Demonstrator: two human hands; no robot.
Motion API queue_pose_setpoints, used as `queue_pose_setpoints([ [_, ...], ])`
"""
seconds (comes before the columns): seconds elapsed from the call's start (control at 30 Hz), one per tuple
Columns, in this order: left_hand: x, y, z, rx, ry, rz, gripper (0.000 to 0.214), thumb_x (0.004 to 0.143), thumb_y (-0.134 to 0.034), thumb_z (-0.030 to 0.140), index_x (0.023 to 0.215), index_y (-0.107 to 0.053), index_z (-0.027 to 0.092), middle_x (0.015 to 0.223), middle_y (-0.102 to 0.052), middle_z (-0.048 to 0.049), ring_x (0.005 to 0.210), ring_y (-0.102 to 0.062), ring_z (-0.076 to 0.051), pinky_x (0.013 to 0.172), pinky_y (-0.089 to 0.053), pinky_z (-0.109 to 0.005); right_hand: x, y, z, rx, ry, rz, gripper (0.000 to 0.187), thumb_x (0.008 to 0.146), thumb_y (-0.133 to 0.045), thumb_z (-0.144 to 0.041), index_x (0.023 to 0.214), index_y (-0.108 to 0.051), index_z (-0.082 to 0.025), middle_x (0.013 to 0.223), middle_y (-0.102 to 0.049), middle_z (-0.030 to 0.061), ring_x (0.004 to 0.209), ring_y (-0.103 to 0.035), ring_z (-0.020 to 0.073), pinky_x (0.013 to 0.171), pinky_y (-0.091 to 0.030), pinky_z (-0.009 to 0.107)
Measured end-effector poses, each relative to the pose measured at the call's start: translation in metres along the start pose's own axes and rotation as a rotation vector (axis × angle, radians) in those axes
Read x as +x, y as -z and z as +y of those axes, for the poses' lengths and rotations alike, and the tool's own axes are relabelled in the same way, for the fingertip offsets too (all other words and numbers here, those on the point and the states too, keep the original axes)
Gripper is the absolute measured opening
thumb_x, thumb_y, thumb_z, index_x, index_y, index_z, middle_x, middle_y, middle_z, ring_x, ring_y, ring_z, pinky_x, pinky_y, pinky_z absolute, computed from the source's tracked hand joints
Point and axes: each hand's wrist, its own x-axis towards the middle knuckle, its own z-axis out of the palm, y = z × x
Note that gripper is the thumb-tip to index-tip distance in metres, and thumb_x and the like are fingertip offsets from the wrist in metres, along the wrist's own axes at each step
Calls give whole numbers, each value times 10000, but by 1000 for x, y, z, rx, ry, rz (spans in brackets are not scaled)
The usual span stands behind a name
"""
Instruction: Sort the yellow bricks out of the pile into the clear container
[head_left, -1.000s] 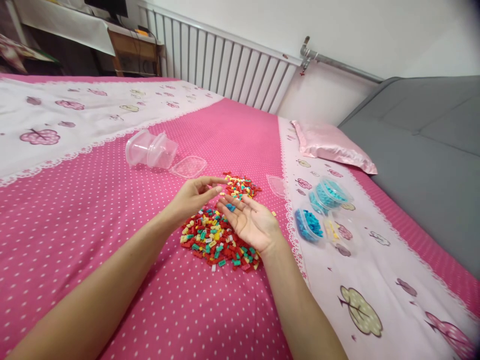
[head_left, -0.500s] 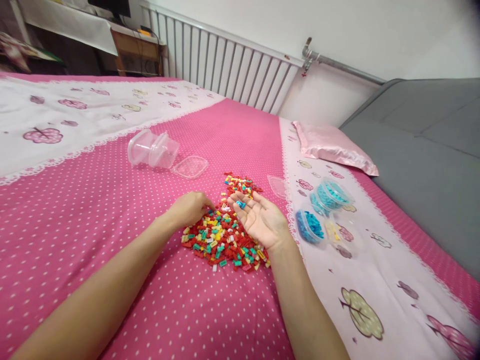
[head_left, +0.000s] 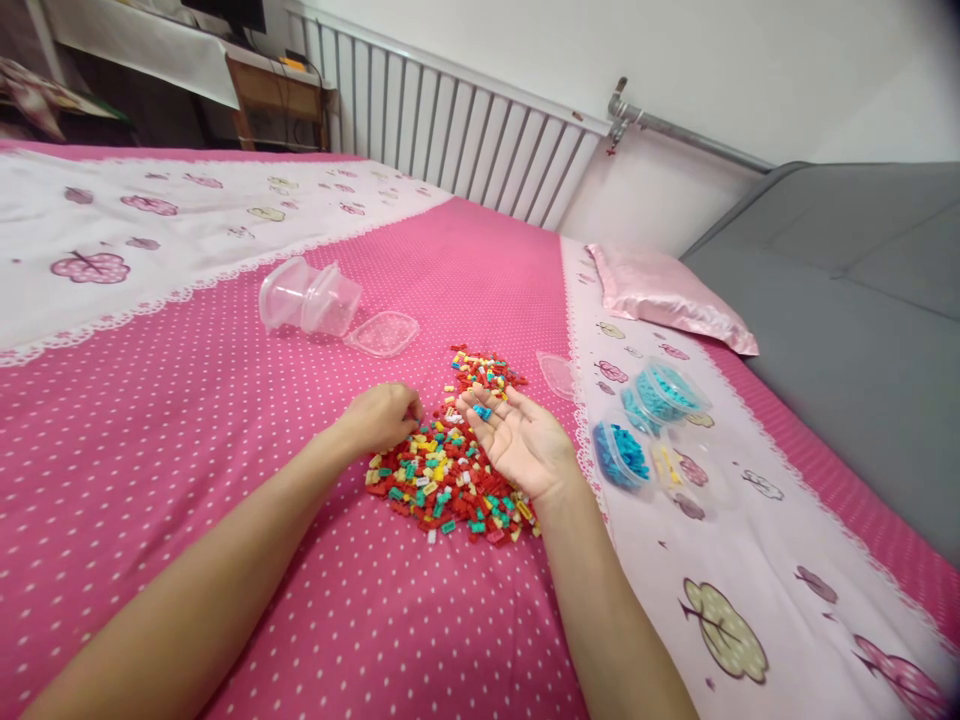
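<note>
A mound of small toy bricks (head_left: 442,480) in red, yellow, green, white and cream lies on the pink dotted bedspread. At its upper left edge is my left hand (head_left: 384,416), its fingers curled and pressed together; what they hold, if anything, is hidden. My right hand (head_left: 521,440) rests palm up over the right side of the mound, with the fingers loosely spread. A few blue toy bricks (head_left: 481,411) lie on its fingers. Behind the hands, a smaller cluster of mixed bricks (head_left: 487,370) adjoins the mound.
On the right stand clear tubs: one with blue bricks (head_left: 621,455), one with turquoise bricks (head_left: 661,392), one with a few yellow pieces (head_left: 666,465). Stacked clear tubs (head_left: 307,298) lie sideways at left beside a lid (head_left: 384,333). Another lid (head_left: 556,374) and a pink pillow (head_left: 667,290) are farther right.
My left hand's fingers have drawn back slightly from the bricks and curled in closer. My right hand still cradles the blue bricks. The view has shifted a little.
</note>
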Motion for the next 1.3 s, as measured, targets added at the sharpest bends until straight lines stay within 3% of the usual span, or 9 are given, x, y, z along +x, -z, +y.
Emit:
queue_pose_setpoints([
  [0.13,2,9,2,-137,31,76,90,698,-560,224,715,-634,176,671,-631,-26,616,-552,-147,566,-383,-249,1,0,1,-5,0,8,289,959,-347,-221,1019,-580,-60,780,-689,112,815,-698,166,747,-584,241],
  [0.23,1,16,10,-364,48,183,105,702,-587,261,721,-620,163,622,-590,-11,571,-512,-131,540,-381,-254,2,1,4,-7,1,12,284,958,-352,-224,997,-579,-58,789,-688,114,802,-696,164,785,-579,256],
  [0.4,-7,23,34,-655,-90,212,146,735,-587,291,778,-611,154,649,-602,-4,594,-528,-116,590,-435,-263,2,-2,11,-20,-42,-14,289,960,-353,-228,994,-574,-45,814,-692,127,815,-694,159,803,-574,255],
  [0.57,-13,27,43,-613,-228,268,184,775,-567,304,844,-664,164,794,-654,-28,722,-567,-127,678,-447,-271,0,-6,14,5,-90,-67,309,968,-337,-243,1005,-569,-42,832,-696,134,910,-689,188,816,-576,278],
  [0.77,-9,28,27,-726,-77,332,293,790,-541,378,944,-647,151,719,-625,-20,625,-533,-118,578,-434,-251,-5,-7,8,32,-130,-56,331,974,-319,-230,1019,-566,-14,857,-690,164,1013,-660,207,810,-573,250],
  [0.87,-5,28,15,-573,-10,283,288,759,-544,372,895,-658,144,724,-654,-32,614,-546,-126,574,-434,-254,-7,-5,2,33,-86,-39,314,971,-331,-218,1017,-571,-19,885,-687,160,1017,-658,203,796,-574,229],
  [1.07,-7,33,-4,-103,34,-29,214,682,-543,232,800,-713,179,702,-696,-15,649,-604,-144,596,-410,-236,-7,-4,-2,30,-25,-30,281,961,-357,-199,966,-586,-37,849,-684,135,941,-681,191,768,-582,224],
  [1.17,-9,32,-5,17,33,-147,258,653,-532,185,812,-734,207,724,-709,-10,663,-614,-156,586,-396,-237,-6,-4,0,24,-29,-25,271,957,-367,-198,961,-589,-42,836,-683,126,923,-685,191,760,-585,225],
  [1.3,-11,31,-3,80,50,-203,299,625,-524,161,828,-739,212,730,-708,-11,661,-609,-162,578,-386,-240,-5,-4,1,24,-32,-10,270,958,-367,-208,971,-593,-61,831,-687,111,908,-687,180,747,-589,222],
])
